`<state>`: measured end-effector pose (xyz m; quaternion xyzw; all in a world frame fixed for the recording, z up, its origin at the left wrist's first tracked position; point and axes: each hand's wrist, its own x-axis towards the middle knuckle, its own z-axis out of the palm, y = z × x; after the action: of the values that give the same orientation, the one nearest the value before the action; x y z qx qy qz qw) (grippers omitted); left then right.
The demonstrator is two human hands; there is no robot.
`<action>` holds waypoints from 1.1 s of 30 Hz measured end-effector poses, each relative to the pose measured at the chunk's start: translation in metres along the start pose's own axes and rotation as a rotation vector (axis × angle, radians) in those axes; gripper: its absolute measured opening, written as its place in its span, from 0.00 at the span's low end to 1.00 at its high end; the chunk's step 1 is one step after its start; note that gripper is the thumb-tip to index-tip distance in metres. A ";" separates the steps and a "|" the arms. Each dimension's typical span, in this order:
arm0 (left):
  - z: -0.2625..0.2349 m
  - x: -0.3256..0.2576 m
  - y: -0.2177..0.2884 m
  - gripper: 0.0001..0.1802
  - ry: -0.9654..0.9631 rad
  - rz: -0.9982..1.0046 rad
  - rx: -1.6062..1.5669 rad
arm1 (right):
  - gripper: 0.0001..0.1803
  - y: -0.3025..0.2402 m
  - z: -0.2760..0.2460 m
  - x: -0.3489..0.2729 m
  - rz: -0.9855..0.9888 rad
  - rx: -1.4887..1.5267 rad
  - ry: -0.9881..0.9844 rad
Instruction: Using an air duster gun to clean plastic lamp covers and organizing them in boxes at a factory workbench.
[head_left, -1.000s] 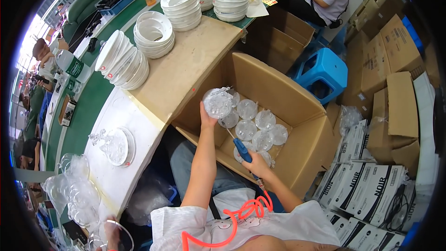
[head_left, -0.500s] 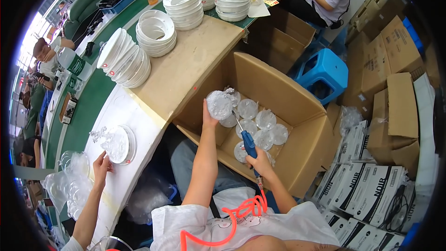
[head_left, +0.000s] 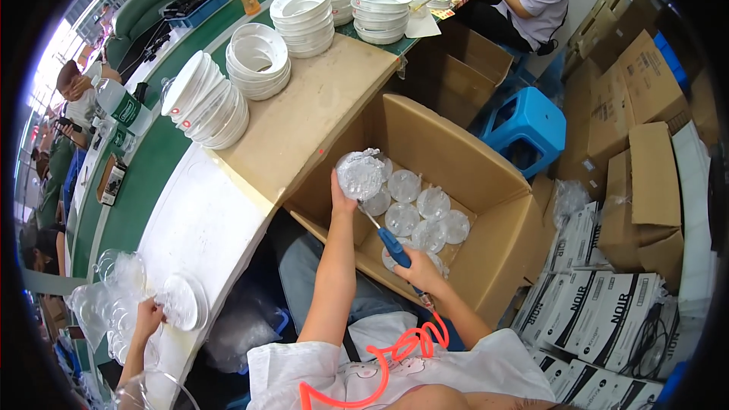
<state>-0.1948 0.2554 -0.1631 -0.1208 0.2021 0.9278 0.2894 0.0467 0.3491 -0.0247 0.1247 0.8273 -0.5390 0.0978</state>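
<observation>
Over the open cardboard box point(head_left: 448, 144), my left hand point(head_left: 342, 197) holds up a round item wrapped in clear crinkled plastic point(head_left: 361, 177). My right hand point(head_left: 421, 272) is closed round the blue handle of an air blow gun point(head_left: 392, 245). Its thin metal nozzle points at the lower edge of the wrapped item; whether it touches the plastic I cannot tell. A red coiled hose point(head_left: 372, 387) runs from the gun across my lap. Several similar clear-wrapped round items point(head_left: 402, 219) lie on the floor of the box.
At left, another person's hand point(head_left: 149, 317) grips plastic round a white disc point(head_left: 182, 302) on the white table point(head_left: 205, 216). Stacks of white rings point(head_left: 304, 19) stand along the workbench. A blue stool point(head_left: 525, 125) and stacked cartons point(head_left: 592, 311) are to the right.
My right hand has shifted slightly left and down, bringing the nozzle to the wrapped item's lower edge. The other person's hand and white disc have moved toward the near left.
</observation>
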 end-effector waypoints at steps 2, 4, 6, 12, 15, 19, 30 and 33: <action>0.009 0.000 -0.006 0.31 -0.049 -0.004 -0.030 | 0.18 0.003 -0.008 0.000 0.137 0.026 0.067; 0.009 -0.001 -0.004 0.30 -0.090 0.009 -0.053 | 0.17 0.000 -0.011 0.000 0.111 0.013 0.054; 0.011 0.001 -0.001 0.30 -0.176 0.030 -0.080 | 0.18 0.002 -0.010 0.002 0.104 0.038 0.067; 0.005 0.003 -0.005 0.28 -0.100 0.039 -0.084 | 0.18 -0.005 -0.010 0.010 0.108 0.013 0.086; -0.004 0.008 0.005 0.29 0.027 0.013 -0.031 | 0.17 -0.006 -0.010 0.009 0.008 -0.093 -0.064; 0.007 0.004 -0.005 0.29 -0.145 0.016 -0.063 | 0.16 0.008 -0.017 0.002 0.145 0.176 0.020; 0.000 0.007 0.001 0.32 -0.161 -0.055 -0.116 | 0.16 0.016 -0.033 0.007 0.118 0.305 0.052; 0.004 0.005 -0.001 0.30 -0.146 -0.052 -0.112 | 0.16 0.010 -0.036 0.009 0.121 0.229 0.022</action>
<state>-0.1987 0.2600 -0.1612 -0.0742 0.1252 0.9361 0.3203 0.0406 0.3870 -0.0211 0.1904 0.7524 -0.6216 0.1061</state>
